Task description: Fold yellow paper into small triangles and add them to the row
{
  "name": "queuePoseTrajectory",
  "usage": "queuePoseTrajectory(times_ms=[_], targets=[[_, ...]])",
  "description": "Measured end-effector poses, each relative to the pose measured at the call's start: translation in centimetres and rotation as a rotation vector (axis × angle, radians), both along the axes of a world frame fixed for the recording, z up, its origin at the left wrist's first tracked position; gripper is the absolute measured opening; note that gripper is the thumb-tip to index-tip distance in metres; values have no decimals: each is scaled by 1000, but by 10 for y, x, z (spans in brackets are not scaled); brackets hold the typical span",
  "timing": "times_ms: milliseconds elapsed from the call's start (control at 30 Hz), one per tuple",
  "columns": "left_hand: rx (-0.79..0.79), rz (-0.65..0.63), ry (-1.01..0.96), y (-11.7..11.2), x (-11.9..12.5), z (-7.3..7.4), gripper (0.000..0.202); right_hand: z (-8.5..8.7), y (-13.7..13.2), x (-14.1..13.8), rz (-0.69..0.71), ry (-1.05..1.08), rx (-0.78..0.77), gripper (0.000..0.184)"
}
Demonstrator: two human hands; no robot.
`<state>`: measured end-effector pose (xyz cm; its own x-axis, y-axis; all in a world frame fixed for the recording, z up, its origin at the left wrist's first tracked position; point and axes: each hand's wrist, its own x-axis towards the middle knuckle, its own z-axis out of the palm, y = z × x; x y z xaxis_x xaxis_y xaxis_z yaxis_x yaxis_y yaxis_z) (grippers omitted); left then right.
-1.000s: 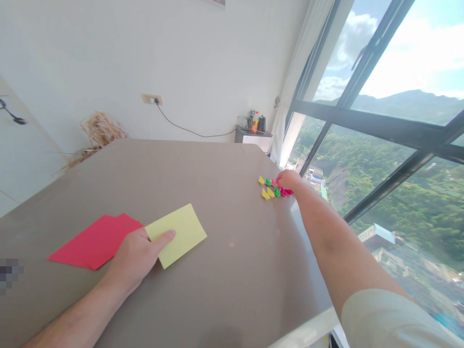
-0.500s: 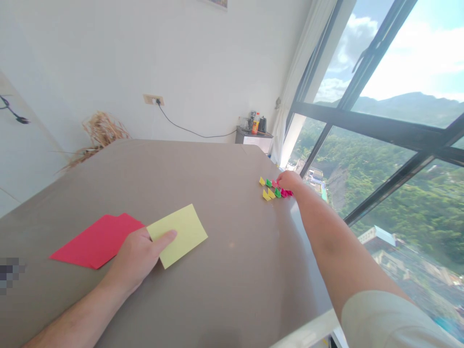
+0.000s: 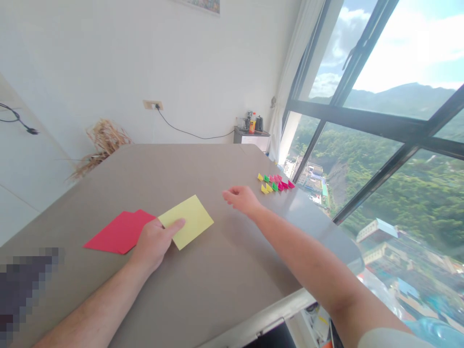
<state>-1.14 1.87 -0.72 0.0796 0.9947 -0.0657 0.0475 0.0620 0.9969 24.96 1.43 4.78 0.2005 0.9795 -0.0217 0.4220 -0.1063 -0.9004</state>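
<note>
My left hand (image 3: 154, 241) is closed on a square of yellow paper (image 3: 192, 222), its thumb pressed on top. Beside and partly behind that hand, sheets of red paper (image 3: 112, 234) lie flat on the table. My right hand (image 3: 241, 198) hovers over the middle of the table with its fingers loosely bent and nothing visible in them. To its right, small folded paper boats (image 3: 275, 186) in yellow, green, pink and magenta stand in two rows near the window-side edge.
The brown table (image 3: 174, 169) reaches toward the white wall. A small cabinet (image 3: 253, 140) with bottles and a kettle stands beyond its far right corner. Large windows (image 3: 373, 130) run along the right. Dried stalks (image 3: 105, 140) are at the far left.
My right hand has moved left, away from the paper boats, uncovering both rows. The left hand still holds the yellow paper. The view has shifted slightly.
</note>
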Motion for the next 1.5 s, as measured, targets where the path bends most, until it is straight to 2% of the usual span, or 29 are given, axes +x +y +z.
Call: queuePoseTrajectory(times_ms=[67,133,233,367,467,533,567,667,733,767,833,900,967,1033,1067,1133,1200,1267,1333,1400,1467,1500], targets=[[-16,-25,-102,-1,-1,0,47,-2,-16,-37,122,171,-70,26],[-29,-80,-139,-3,-2,1,44,-3,-25,-61,189,222,-74,23],[-4,-98,-137,-6,-4,5,39,-7,-29,-80,114,115,-14,19],[19,-31,-131,-7,-6,10,37,-18,-27,-85,79,83,25,22],[45,12,-83,-5,-6,10,34,-17,-15,-66,82,-66,80,33],[55,14,-44,-4,-6,8,32,-7,-2,-36,-65,-376,135,22],[51,13,-28,-4,-6,7,32,-1,5,-17,-129,-443,143,16],[28,-21,10,-4,-5,5,35,20,25,37,-235,-534,131,13],[20,-20,27,-4,-3,4,35,26,32,56,-287,-548,118,13],[25,-24,28,-4,-3,4,35,26,33,56,-295,-539,116,13],[25,-18,9,-3,-3,3,38,20,27,39,-255,-470,110,18],[37,-18,-20,-2,-4,2,44,10,12,6,-57,-116,80,30],[60,-19,-42,-1,-6,3,50,0,-5,-32,211,174,-12,32],[68,-43,-71,-2,-6,5,55,-7,-18,-60,370,258,-107,26],[61,-59,-83,-3,-6,7,56,-10,-22,-70,372,254,-114,19],[61,-92,-105,-5,-5,10,55,-15,-27,-78,277,219,-111,9],[60,-119,-119,-8,-5,14,54,-19,-30,-78,205,240,-98,8],[51,-124,-132,-10,-4,16,55,-22,-33,-73,192,314,-83,10],[39,-100,-141,-9,-5,16,54,-24,-36,-67,197,399,-20,22],[25,-68,-151,-7,-7,15,51,-25,-39,-59,207,458,107,48],[12,-47,-169,-5,-8,15,48,-26,-40,-52,294,463,205,70],[5,-41,-183,-4,-9,15,48,-28,-40,-50,353,430,220,70]])
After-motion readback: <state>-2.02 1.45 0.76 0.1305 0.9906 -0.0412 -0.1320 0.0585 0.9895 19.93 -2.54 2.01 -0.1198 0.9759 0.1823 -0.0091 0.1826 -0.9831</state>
